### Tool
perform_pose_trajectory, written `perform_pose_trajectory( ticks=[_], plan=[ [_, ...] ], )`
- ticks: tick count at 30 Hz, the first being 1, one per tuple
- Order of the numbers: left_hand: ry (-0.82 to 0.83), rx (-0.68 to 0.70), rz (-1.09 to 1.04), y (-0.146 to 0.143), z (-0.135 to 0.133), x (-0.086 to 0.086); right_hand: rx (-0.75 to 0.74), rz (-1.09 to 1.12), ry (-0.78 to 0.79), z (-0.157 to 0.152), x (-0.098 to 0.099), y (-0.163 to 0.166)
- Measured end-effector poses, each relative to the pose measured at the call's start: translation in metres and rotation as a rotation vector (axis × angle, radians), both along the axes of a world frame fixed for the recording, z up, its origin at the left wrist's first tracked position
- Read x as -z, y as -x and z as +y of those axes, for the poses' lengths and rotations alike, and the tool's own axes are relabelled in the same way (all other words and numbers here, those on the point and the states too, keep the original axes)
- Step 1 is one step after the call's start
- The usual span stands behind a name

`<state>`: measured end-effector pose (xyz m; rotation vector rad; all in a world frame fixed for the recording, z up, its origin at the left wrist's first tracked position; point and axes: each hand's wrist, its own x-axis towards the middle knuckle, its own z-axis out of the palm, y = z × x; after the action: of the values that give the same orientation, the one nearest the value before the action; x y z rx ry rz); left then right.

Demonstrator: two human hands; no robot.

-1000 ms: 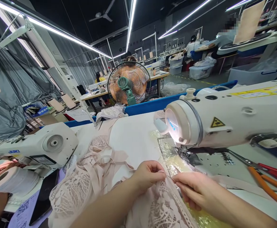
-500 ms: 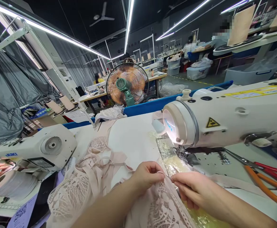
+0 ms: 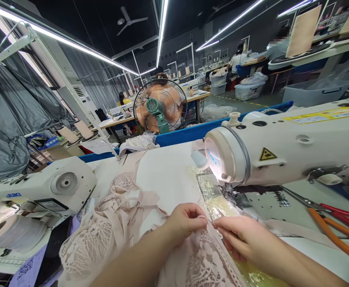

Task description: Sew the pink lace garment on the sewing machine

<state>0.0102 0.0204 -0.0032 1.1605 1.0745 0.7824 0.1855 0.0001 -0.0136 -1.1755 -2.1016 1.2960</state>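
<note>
My left hand (image 3: 188, 221) is closed in a pinch on the top edge of a pale pink lace garment (image 3: 208, 255), which hangs down toward the bottom of the view. Just to its right, my right hand (image 3: 242, 237) pinches a thin pale thread (image 3: 210, 221) that spans the small gap between the two hands. The fingertips hide where the thread ends. More lace pieces with straps (image 3: 102, 227) lie heaped on the white table to the left of my left forearm.
A sewing machine (image 3: 282, 143) stands at the right, its lamp lit. Orange-handled scissors (image 3: 326, 227) and a red-handled tool (image 3: 342, 213) lie beneath its arm. Another sewing machine (image 3: 67, 183) and a large tape roll (image 3: 16, 235) sit at left. A fan (image 3: 161, 105) stands beyond the table.
My hands keep nearly the same pose on the garment and thread. At the far left, another person's hand beside the tape roll has gone out of view.
</note>
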Motion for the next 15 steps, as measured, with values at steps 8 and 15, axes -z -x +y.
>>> perform_pose_trajectory(
  ticks=[8,15],
  plan=[
    [0.072,-0.037,-0.019,0.001,0.003,-0.002,0.091,-0.233,-0.441,0.000,0.015,0.007],
    [0.115,-0.074,-0.054,0.001,0.003,-0.001,0.171,-0.264,-0.526,0.001,0.013,0.012]
  ],
)
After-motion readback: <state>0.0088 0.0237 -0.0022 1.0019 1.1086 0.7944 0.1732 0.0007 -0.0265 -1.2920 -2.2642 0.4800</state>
